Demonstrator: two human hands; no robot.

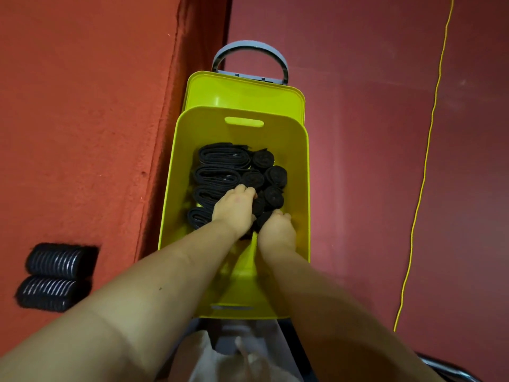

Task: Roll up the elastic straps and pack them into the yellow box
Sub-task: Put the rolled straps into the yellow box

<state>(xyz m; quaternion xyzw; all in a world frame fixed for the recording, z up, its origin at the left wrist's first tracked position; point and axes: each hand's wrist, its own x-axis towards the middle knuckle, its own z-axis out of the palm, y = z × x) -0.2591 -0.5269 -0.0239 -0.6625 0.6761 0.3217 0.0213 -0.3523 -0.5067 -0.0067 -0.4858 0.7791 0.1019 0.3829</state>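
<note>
The yellow box (179, 172) stands open on the floor below me, with several rolled black elastic straps (220, 161) packed in rows inside it. Both my hands reach down into the box. My left hand (235, 209) has its fingers curled down over a black roll in the middle. Beside it, my right hand (276, 230) grips another black roll (263, 220) near the box's right wall. Two more rolled black straps (53, 277) lie on the orange surface at the left, outside the box.
The yellow lid (245, 92) leans behind the box, with a grey ring-shaped handle (249, 49) beyond it. An orange upholstered edge (96, 106) runs along the left. A yellow cord (424, 166) trails across the red floor on the right.
</note>
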